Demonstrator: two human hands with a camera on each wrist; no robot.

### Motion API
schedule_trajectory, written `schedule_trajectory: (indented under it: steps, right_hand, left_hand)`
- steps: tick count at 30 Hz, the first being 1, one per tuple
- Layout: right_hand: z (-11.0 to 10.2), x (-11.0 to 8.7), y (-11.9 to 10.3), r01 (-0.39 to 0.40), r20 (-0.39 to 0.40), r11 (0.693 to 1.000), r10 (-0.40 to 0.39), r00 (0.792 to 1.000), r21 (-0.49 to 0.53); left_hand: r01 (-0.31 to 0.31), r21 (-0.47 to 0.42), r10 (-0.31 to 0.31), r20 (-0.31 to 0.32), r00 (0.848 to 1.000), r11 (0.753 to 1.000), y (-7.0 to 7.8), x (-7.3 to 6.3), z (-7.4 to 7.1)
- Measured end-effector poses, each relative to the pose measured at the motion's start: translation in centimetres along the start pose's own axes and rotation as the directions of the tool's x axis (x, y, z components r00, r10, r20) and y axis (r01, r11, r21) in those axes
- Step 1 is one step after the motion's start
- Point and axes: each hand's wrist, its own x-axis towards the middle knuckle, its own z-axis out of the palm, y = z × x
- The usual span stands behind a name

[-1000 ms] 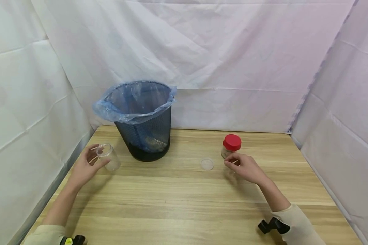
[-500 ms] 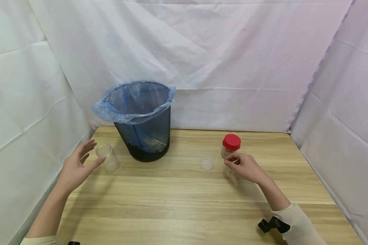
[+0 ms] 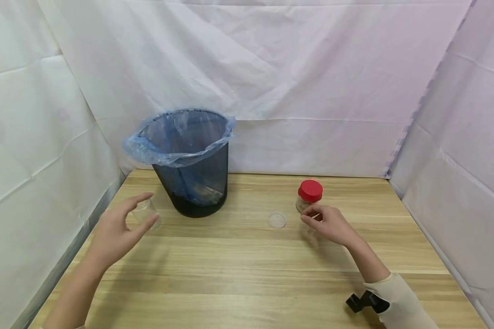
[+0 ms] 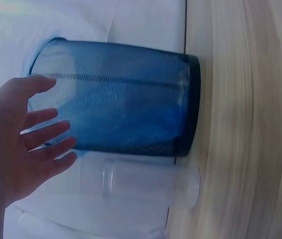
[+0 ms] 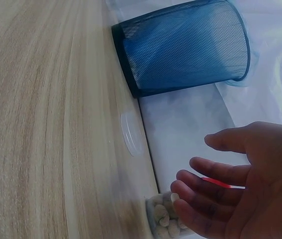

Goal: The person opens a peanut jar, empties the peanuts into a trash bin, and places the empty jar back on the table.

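A clear, uncapped jar (image 3: 145, 214) stands on the table at the left. In the head view my left hand (image 3: 114, 235) partly covers it, thumb and fingers spread. The left wrist view shows that hand (image 4: 24, 134) apart from the jar (image 4: 143, 184), holding nothing. My right hand (image 3: 329, 224) hovers in front of a red-lidded jar (image 3: 310, 191). Seen from the right wrist, its fingers (image 5: 205, 191) are loosely bent around nothing and hide part of this jar (image 5: 163, 216), which contains pale brown, nut-like pieces. Between the hands lies a clear round disc (image 3: 277, 220), like a lid.
A dark mesh waste bin (image 3: 197, 183) with a blue plastic liner (image 3: 148, 148) stands at the back left, just beyond the clear jar. White cloth (image 3: 313, 91) hangs behind and along both sides of the wooden table (image 3: 230, 274).
My left hand first drew back left from the clear jar, its fingers opening wider, then came right and over it. The right hand and the jars have stayed in place.
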Motion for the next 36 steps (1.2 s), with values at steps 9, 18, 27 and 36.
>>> schedule_trajectory:
  steps: [9, 18, 27, 36]
  right_hand:
    - [0.1, 0.1, 0.1, -0.008, 0.003, 1.0, 0.008, 1.0, 0.0]
    - [-0.1, -0.1, 0.2, -0.014, -0.001, 1.0, 0.014, 1.0, -0.007]
    - [-0.5, -0.1, 0.0, -0.013, -0.01, 1.0, 0.013, 1.0, -0.012]
    - [-0.2, 0.0, -0.1, -0.02, -0.005, 1.0, 0.02, 1.0, -0.005]
  left_hand:
    - [-0.077, -0.002, 0.076, 0.095, 0.993, 0.997, 2.3, 0.3, 2.3]
    - [-0.087, -0.097, 0.106, 0.22, 0.97, 0.991, 4.3, 1.2, 5.8]
    - [-0.101, -0.182, 0.149, 0.273, 0.95, 0.978, 5.7, 3.1, 8.9]
    - [-0.045, -0.24, 0.13, 0.354, 0.926, 0.97, 6.3, 4.9, 11.5]
